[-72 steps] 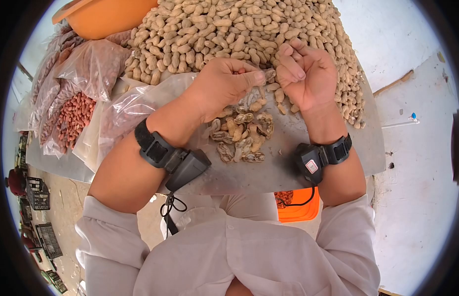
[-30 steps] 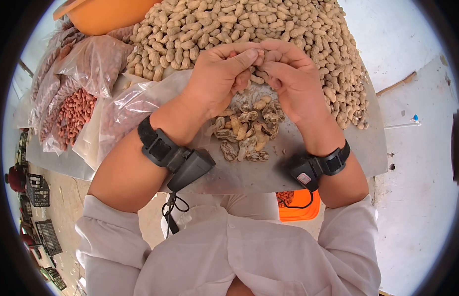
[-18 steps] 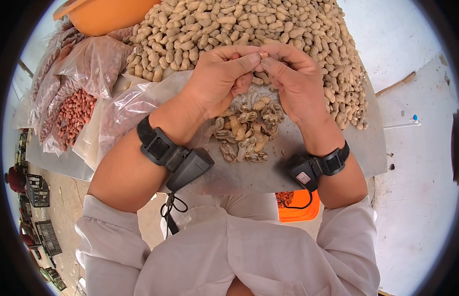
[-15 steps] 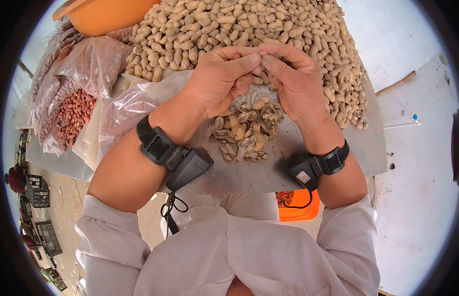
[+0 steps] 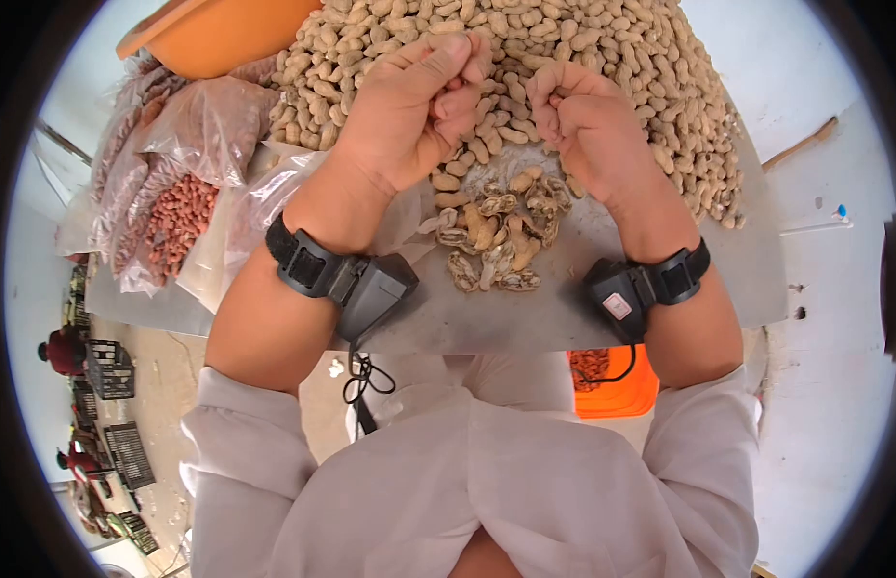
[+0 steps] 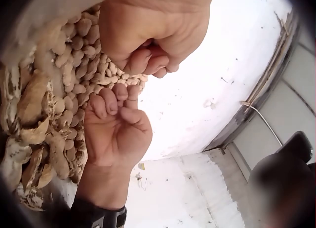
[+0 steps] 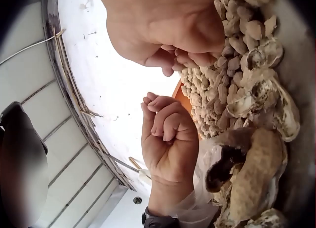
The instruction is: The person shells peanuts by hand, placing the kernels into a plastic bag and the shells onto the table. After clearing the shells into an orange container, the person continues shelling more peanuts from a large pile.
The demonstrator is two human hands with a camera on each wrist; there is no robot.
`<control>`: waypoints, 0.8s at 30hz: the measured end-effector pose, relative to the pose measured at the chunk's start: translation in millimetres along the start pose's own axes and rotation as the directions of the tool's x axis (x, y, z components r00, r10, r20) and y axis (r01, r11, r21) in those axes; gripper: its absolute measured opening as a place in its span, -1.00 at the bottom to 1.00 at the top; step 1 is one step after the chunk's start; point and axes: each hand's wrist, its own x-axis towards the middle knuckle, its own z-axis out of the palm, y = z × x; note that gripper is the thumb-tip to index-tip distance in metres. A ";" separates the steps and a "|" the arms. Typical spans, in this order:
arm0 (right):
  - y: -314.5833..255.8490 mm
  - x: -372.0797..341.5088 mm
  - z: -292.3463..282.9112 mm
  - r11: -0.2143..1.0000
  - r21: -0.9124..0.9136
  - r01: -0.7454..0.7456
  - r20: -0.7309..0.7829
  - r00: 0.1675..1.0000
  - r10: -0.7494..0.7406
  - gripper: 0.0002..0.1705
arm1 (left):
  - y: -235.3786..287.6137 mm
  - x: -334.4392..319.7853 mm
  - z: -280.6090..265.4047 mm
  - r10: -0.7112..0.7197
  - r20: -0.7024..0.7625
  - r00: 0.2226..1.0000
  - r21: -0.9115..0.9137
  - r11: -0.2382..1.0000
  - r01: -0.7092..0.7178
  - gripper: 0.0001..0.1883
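My left hand (image 5: 411,104) is raised over the near edge of a heap of unshelled peanuts (image 5: 660,72). Its thumb lies against the curled index finger, and the inside of the grip is hidden. Right of it, apart from it, my right hand (image 5: 594,130) has its fingers drawn in, with a small reddish piece (image 5: 556,99) like a peanut kernel between them. Both hands are curled in the left wrist view, the left hand (image 6: 155,30) above the right hand (image 6: 116,127). Split peanut shells (image 5: 506,236) lie below the hands on the grey metal tabletop (image 5: 487,328).
Clear bags of red kernels (image 5: 178,226) are at the left, with an orange basin (image 5: 226,39) behind them. Under the table's front edge an orange tub (image 5: 626,390) holds reddish kernels. Black crates (image 5: 130,453) stand on the floor at left. A white wall is at right.
My hands met at a small reddish kernel half a second ago; now they are apart. The left has gone up and away, the right slightly rightward. The head view has shifted a little.
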 end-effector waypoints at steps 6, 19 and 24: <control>9.5 -4.1 9.9 0.997 -0.047 -0.061 0.152 0.986 0.068 -0.80 | 18.6 6.0 3.6 0.022 0.064 0.998 0.151 0.988 -0.032 -0.79; 0.2 -21.0 23.6 0.793 -0.607 0.048 0.454 0.840 0.296 -0.71 | 42.2 6.7 15.0 0.035 -0.096 0.995 0.392 0.920 0.005 -0.83; 10.0 -11.1 29.9 0.613 -0.667 0.424 0.574 0.817 0.060 -0.74 | 55.4 2.2 18.5 -0.108 0.004 0.994 0.442 0.892 0.095 -0.84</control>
